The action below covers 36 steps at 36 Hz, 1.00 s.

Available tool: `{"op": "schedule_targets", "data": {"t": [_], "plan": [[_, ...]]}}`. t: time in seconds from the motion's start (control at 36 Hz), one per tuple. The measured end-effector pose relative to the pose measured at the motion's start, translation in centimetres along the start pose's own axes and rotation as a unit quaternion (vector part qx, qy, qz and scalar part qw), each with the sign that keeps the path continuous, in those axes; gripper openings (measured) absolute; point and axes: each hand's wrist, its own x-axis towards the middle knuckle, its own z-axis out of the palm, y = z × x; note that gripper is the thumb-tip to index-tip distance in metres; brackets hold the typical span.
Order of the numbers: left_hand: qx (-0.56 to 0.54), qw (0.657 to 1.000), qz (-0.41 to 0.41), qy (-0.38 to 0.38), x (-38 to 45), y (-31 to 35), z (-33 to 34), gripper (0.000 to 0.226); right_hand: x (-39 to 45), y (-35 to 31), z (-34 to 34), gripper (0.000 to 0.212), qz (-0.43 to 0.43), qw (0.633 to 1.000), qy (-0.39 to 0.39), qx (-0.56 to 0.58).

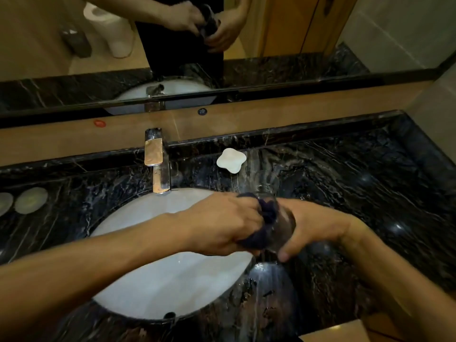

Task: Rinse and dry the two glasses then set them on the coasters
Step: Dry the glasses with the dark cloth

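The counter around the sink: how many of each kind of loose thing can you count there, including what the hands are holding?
Glasses: 2, one in the right hand being dried, one standing behind it
Round coasters: 2
Dark cloths: 1, in the left hand
White star-shaped dishes: 1
Total: 6

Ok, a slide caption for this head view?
Left hand dries a glass, held by right hand, with a dark cloth beside the sink.
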Motion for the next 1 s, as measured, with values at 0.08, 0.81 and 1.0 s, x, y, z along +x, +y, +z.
{"op": "schedule_targets", "data": {"t": [0.08,0.81,1.0], "plan": [[0.071,0.994,0.080,-0.017,0.4,-0.4,-0.3,0.022,0.6,0.5,0.6,0.063,-0.005,0.995,0.013,-0.094],[0.075,0.996,-0.042,0.039,0.8,-1.0,0.8,0.035,0.4,1.6,2.6,0.066,-0.036,0.946,0.274,-0.167],[-0.246,0.879,-0.368,0.178,3.5,1.3,1.9,0.045,2.6,2.1,4.9,0.054,-0.067,0.816,0.505,-0.275]]}}
